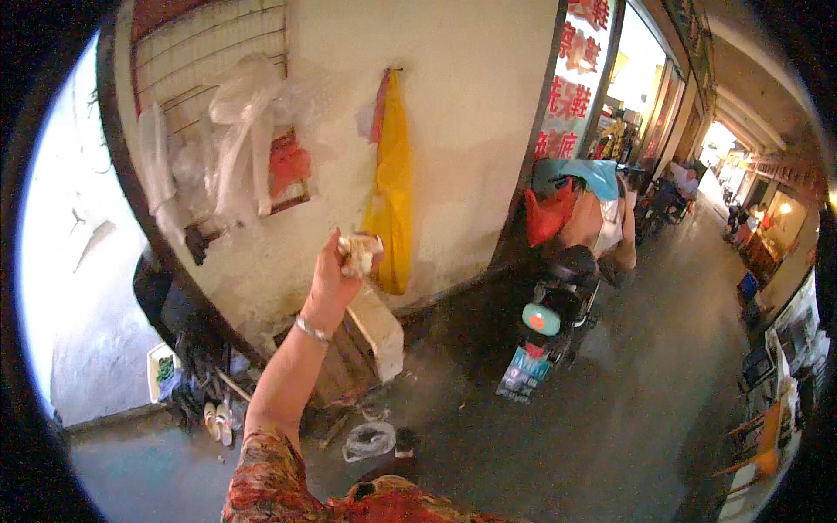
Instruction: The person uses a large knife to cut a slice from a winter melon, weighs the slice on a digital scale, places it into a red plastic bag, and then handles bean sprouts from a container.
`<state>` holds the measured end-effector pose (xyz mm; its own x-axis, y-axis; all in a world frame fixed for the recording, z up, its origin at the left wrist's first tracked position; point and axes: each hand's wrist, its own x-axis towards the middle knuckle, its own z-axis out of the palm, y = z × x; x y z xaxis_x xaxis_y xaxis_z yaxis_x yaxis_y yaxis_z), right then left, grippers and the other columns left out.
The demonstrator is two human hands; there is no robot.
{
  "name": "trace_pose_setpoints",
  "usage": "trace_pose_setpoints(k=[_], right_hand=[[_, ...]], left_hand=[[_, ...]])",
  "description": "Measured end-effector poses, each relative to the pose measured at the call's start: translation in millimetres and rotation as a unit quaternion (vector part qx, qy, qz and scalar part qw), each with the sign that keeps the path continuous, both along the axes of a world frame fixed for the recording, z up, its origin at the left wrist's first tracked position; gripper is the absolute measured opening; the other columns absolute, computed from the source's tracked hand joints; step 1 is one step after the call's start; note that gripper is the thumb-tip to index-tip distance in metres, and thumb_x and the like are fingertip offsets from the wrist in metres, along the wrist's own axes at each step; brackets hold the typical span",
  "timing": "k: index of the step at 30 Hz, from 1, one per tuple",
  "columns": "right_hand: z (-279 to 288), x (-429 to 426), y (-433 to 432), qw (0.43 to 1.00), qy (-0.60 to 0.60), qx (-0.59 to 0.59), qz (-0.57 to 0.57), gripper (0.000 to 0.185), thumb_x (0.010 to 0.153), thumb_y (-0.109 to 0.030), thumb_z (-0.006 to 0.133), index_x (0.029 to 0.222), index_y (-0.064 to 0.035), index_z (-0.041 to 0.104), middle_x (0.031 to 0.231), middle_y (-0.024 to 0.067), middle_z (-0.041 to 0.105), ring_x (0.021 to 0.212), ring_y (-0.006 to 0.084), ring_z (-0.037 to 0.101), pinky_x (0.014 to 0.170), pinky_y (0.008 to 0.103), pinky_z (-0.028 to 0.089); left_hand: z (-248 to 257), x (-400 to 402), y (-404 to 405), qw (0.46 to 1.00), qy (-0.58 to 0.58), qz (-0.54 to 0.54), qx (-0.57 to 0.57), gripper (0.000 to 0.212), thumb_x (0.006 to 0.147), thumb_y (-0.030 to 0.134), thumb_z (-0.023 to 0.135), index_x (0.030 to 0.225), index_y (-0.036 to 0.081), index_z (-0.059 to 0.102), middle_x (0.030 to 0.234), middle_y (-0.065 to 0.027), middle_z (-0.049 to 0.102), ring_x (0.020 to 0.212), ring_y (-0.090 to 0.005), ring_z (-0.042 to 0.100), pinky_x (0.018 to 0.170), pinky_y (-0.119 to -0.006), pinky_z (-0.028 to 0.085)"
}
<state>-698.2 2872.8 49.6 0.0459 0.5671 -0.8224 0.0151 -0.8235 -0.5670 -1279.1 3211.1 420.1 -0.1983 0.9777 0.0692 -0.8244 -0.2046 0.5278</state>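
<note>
My left hand (pixel 333 278) is raised in front of me at the end of an outstretched arm, with a pale bracelet at the wrist. Its fingers grip a small whitish item with brownish patches (pixel 358 253), perhaps a wad of paper or a piece of food; which one I cannot tell. Behind it, a yellow cloth or bag (pixel 394 183) hangs from a nail on the cream wall (pixel 471 98). Clear plastic bags (pixel 239 124) and a red bag (pixel 290 163) hang further left. My right hand is out of view.
A scooter (pixel 562 281) with covers is parked at the wall. Low by the wall sit a pale slab (pixel 376 330), slippers (pixel 219 421) and a white coiled bundle (pixel 369 439). People (pixel 683 186) sit along the passage. Chairs (pixel 758 444) line the right side.
</note>
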Motion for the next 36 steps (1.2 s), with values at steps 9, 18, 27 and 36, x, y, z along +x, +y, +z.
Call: trace_pose_setpoints(k=[9,18,27,36], right_hand=[[63,-36,123,0.993,-0.02,-0.037,-0.106,0.018,0.084,-0.01,0.06,0.099,-0.0022,0.055,0.079,0.0093,0.06,0.06,0.0196,0.058,0.051,0.0316,0.046],[67,-45,152,0.981,0.001,-0.041,-0.189,0.019,0.084,-0.012,0.062,0.098,-0.0019,0.055,0.079,0.0093,0.059,0.059,0.018,0.056,0.051,0.031,0.044],[58,-24,156,0.973,0.03,-0.063,-0.222,0.02,0.084,-0.014,0.063,0.097,-0.0015,0.055,0.079,0.0094,0.059,0.058,0.0163,0.053,0.051,0.0303,0.042],[56,9,252,0.995,0.015,-0.059,-0.083,0.017,0.091,-0.004,0.051,0.105,0.0051,0.053,0.078,0.0138,0.059,0.057,0.0159,0.051,0.046,0.0289,0.038]], left_hand=[[54,-39,247,0.994,0.06,0.089,-0.024,0.034,0.098,0.034,0.037,0.084,0.006,0.049,0.079,-0.0084,0.056,0.079,-0.0226,0.059,0.077,-0.04,0.051],[-48,-125,421,0.94,0.242,-0.104,0.217,0.03,0.078,0.018,0.059,0.06,0.018,0.035,0.058,0.006,0.039,0.051,-0.0081,0.035,0.049,-0.027,0.029],[-82,-98,374,0.975,0.181,-0.04,-0.122,0.035,0.09,0.03,0.055,0.121,0.013,0.051,0.116,-0.0068,0.058,0.104,-0.0219,0.057,0.083,-0.039,0.051],[-11,-45,329,0.876,0.354,-0.011,-0.327,0.042,0.095,0.037,0.046,0.121,0.005,0.049,0.118,-0.0093,0.057,0.105,-0.0242,0.058,0.086,-0.039,0.05]])
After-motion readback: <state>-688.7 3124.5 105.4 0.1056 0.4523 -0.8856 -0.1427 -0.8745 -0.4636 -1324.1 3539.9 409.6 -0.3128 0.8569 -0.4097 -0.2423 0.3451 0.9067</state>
